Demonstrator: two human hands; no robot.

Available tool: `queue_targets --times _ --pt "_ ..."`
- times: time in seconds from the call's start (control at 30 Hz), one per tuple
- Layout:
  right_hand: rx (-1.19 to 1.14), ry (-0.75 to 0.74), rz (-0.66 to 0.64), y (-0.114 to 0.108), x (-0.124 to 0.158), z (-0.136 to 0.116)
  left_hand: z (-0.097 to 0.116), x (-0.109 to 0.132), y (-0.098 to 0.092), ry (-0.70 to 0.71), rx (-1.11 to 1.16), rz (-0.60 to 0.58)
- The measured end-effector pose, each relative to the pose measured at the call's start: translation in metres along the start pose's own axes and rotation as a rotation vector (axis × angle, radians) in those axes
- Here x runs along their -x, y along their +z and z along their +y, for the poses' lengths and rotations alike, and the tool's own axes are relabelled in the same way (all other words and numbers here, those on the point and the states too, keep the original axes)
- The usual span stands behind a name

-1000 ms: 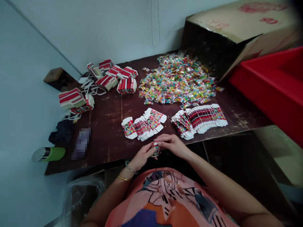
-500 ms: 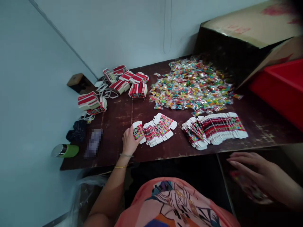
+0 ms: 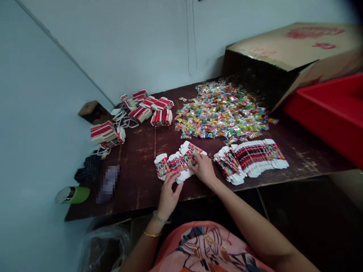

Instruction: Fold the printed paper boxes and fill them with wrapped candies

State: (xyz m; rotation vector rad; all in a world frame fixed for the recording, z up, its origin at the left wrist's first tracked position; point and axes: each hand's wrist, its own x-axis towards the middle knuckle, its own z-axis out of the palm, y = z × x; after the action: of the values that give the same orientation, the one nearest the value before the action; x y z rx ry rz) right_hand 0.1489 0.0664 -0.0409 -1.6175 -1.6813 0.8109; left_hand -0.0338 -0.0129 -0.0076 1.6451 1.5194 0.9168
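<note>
Flat printed cartons [image 3: 176, 163] lie fanned out near the table's front edge. My left hand [image 3: 169, 190], with bracelets at the wrist, is at their front side, thumb and fingers apart, fingertips at the cartons. On their right part rests my right hand [image 3: 203, 169], its fingers bent onto a carton; whether it pinches one is hidden. To the right lies a longer fanned row of the same cartons [image 3: 256, 156]. Behind them spreads a big pile of small clear packets with colourful contents [image 3: 221, 113].
Red and white carton bundles [image 3: 141, 113] and white straps [image 3: 124, 119] are at the back left. A green bottle [image 3: 79, 195] and dark cloth [image 3: 88, 169] sit at the left edge. A cardboard box [image 3: 283, 49] and red bin [image 3: 326, 109] stand right.
My right hand has come from below the table's right front, where something blurred was under it, onto the left cartons. My left hand has moved right and nearer the edge. The view has shifted.
</note>
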Motion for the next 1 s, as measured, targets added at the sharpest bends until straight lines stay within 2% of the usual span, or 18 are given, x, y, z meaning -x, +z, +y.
queue_targets --times 0.07,0.13,0.2,0.27,0.3,0.4,0.43,0.47,0.57,0.67,0.8,0.83,0.9,0.97,1.0 --pt "-0.073 0.011 -0.011 -0.005 0.005 0.003 0.001 0.003 0.0 -0.111 0.157 -0.011" --pt "-0.248 0.008 -0.059 -0.011 0.02 0.001 0.003 0.002 0.002 -0.222 0.372 -0.047" --pt "-0.502 -0.003 -0.211 -0.017 0.041 -0.007 0.008 0.0 0.007 -0.331 0.617 -0.118" --pt "-0.615 -0.04 -0.366 -0.024 0.062 -0.017 0.014 -0.003 0.014 -0.433 0.808 -0.216" --pt "-0.563 -0.071 -0.363 -0.028 0.071 -0.021 0.017 -0.003 0.017 -0.472 0.865 -0.253" --pt "-0.233 -0.209 -0.061 -0.042 0.084 -0.029 0.025 -0.002 0.024 -0.52 0.909 -0.322" --pt "-0.135 -0.272 0.007 -0.046 0.084 -0.03 0.027 0.0 0.025 -0.53 0.89 -0.351" --pt "-0.065 -0.338 0.018 -0.05 0.084 -0.03 0.028 0.002 0.026 -0.541 0.859 -0.39" --pt "-0.024 -0.433 -0.108 -0.055 0.081 -0.034 0.03 0.01 0.028 -0.568 0.753 -0.471" --pt "-0.05 -0.375 -0.216 -0.058 0.08 -0.037 0.033 0.018 0.031 -0.567 0.69 -0.496" --pt "-0.114 -0.381 -0.511 -0.07 0.075 -0.034 0.041 0.022 0.032 -0.516 0.669 -0.57" --pt "-0.169 -0.384 -0.591 -0.075 0.072 -0.033 0.044 0.021 0.03 -0.498 0.687 -0.631" --pt "-0.298 -0.38 -0.725 -0.085 0.068 -0.032 0.049 0.017 0.025 -0.471 0.742 -0.826" --pt "-0.405 -0.379 -0.802 -0.095 0.066 -0.033 0.051 0.012 0.019 -0.442 0.768 -1.015" --pt "-0.444 -0.374 -0.809 -0.098 0.066 -0.035 0.051 0.01 0.018 -0.431 0.76 -1.049"
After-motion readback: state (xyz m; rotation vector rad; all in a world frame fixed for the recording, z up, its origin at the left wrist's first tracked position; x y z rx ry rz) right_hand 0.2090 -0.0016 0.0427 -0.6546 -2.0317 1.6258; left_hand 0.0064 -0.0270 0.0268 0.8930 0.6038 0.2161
